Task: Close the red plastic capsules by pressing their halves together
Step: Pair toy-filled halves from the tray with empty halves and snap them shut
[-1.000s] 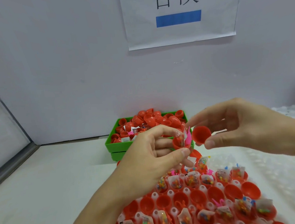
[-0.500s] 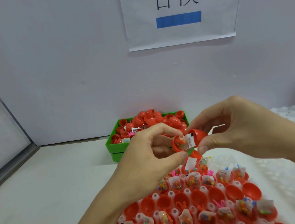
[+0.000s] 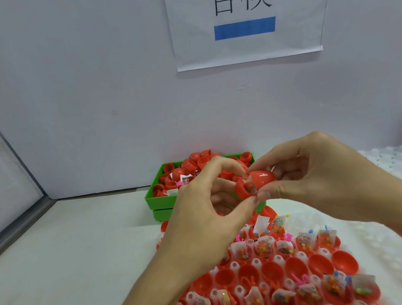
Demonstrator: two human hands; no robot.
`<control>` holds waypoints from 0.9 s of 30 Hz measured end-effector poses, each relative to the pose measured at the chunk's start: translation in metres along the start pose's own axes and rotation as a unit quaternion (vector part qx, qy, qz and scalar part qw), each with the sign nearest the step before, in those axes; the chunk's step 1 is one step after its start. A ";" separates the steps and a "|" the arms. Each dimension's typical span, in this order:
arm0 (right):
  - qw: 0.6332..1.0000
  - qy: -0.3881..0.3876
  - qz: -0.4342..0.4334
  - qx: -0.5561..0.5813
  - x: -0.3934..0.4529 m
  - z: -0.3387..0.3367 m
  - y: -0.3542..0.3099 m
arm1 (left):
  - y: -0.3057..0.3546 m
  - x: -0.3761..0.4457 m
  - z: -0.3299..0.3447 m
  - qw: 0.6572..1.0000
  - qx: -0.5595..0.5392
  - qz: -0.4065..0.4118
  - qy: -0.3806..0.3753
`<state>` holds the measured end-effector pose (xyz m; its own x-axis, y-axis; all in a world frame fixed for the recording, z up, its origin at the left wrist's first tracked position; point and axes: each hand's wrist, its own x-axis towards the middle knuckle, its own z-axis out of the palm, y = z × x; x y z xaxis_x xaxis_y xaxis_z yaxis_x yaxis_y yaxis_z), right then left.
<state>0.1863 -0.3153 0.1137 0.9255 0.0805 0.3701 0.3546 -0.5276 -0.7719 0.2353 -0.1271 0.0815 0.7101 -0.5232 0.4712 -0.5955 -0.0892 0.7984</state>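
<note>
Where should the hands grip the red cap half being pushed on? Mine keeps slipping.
Grip the cap half on its rounded dome, as the right hand does: thumb below, fingers above, coming from the right. That leaves its open rim free to meet the filled half that the left hand holds.

Pale lilac-grey wall (image 3: 95, 100) filling the upper frame ahead of me, white paper sign (image 3: 245, 21) with black characters and a blue bar at top centre, off-white tabletop (image 3: 71, 258) at lower left, grey metal-framed panel (image 3: 7, 182) angled along the left edge, even diffuse light.
</note>
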 end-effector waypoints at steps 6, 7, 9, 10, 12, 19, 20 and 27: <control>1.000 -0.001 0.024 0.018 0.000 -0.001 0.000 | -0.001 0.000 0.001 0.999 -0.036 0.005 0.008; 0.999 -0.001 0.026 0.028 0.000 0.000 0.000 | -0.001 0.000 0.002 0.999 -0.036 0.005 0.011; 0.999 0.000 0.028 0.043 0.000 0.002 0.000 | -0.002 0.000 0.002 0.999 -0.036 0.001 0.020; 0.998 0.001 0.028 0.051 0.001 0.003 -0.001 | -0.002 0.000 0.002 0.999 -0.035 -0.001 0.027; 0.997 0.004 0.026 0.071 0.001 0.006 -0.002 | -0.002 0.000 0.002 0.999 -0.030 -0.003 0.045; 0.997 0.032 0.016 0.074 0.004 0.008 0.000 | 0.001 0.000 0.005 0.996 -0.037 -0.013 0.078; 0.997 0.033 0.016 0.075 0.004 0.008 0.001 | 0.001 0.000 0.005 0.996 -0.036 -0.012 0.075; 0.995 0.045 0.022 0.083 0.006 0.011 0.008 | 0.000 0.000 0.004 0.996 0.018 -0.021 0.088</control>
<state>0.1958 -0.3101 0.1038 0.9274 -0.0192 0.3736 0.3388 -0.3805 -0.8605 0.2338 -0.1305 0.0797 0.7876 -0.3628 0.4980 -0.5745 -0.1400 0.8065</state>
